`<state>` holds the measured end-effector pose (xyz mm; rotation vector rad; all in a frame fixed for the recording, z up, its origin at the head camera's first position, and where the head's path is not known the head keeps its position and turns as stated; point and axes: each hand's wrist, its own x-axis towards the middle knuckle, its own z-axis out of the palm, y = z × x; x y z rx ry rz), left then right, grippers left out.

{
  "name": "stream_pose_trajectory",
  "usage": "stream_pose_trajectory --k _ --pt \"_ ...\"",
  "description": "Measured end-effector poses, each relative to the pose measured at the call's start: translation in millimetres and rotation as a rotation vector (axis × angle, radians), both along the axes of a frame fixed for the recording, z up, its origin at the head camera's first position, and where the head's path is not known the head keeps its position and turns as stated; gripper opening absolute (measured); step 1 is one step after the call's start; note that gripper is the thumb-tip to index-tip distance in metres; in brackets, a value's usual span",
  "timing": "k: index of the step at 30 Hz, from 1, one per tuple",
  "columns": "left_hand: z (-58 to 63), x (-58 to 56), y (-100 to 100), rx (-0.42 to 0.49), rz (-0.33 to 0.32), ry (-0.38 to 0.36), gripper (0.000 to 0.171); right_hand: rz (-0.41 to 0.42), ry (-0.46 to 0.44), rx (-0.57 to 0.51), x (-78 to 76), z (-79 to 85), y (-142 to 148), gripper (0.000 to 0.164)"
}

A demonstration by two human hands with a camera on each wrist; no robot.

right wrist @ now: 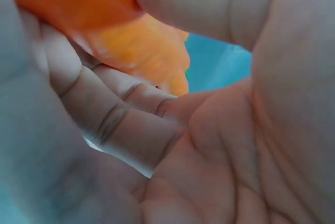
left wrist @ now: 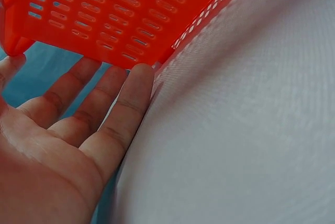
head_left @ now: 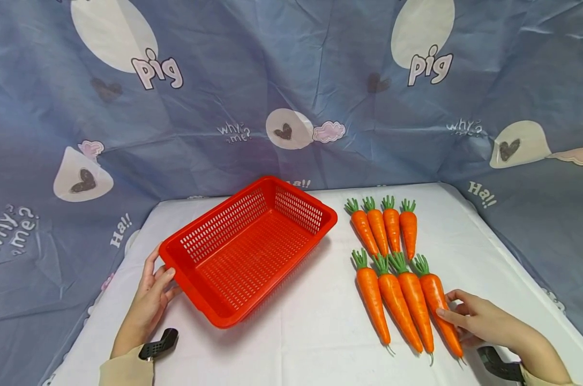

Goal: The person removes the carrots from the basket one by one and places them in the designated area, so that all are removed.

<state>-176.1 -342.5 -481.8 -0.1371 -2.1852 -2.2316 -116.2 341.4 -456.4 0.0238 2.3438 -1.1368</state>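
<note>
My left hand (head_left: 149, 300) holds the near left corner of a red plastic basket (head_left: 182, 279), thumb at the rim. In the left wrist view the other fingers (left wrist: 107, 124) reach to the lower edge of the basket's slotted wall (left wrist: 104, 20). My right hand (head_left: 484, 321) grips the rightmost carrot (head_left: 438, 300) of the near row, thumb on its upper side. In the right wrist view that orange carrot (right wrist: 141, 46) lies between the thumb and the curled fingers (right wrist: 99, 103). The basket's inside shows only its red mesh floor.
Beside the gripped carrot lie more carrots (head_left: 393, 300) in the near row, and a far row of several carrots (head_left: 391, 225) sits behind, green tops pointing away. All rest on a white tabletop (head_left: 311, 332). A blue printed curtain (head_left: 214, 107) closes off the back and sides.
</note>
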Motion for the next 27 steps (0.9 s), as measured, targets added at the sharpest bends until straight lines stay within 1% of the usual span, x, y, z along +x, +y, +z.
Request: stream_pose_trajectory --k 4,9,13,19,23,27 --pt "-0.2 1.2 -0.5 -0.001 0.005 0.003 0.068 0.014 0.035 0.013 -1.0 -0.4 -4.5 0.05" --pt "0.2 2.8 -0.2 -0.007 0.01 0.003 0.067 0.004 0.042 0.031 -3.3 -0.6 -9.1 0.055" --pt "0.9 3.4 0.3 -0.01 0.007 -0.001 0.067 0.011 0.05 0.037 -3.9 -0.9 -5.6 0.056" --pt "1.6 2.9 -1.9 -0.008 0.012 -0.019 0.067 0.045 0.072 0.024 -4.5 0.5 0.5 0.053" --pt "4.1 1.4 -5.6 -0.017 0.022 -0.022 0.068 0.054 0.073 0.037 -7.6 1.5 -1.1 0.053" --pt "8.0 1.6 -9.7 -0.033 0.027 -0.01 0.072 0.056 0.077 0.059 -11.9 3.3 -3.0 0.057"
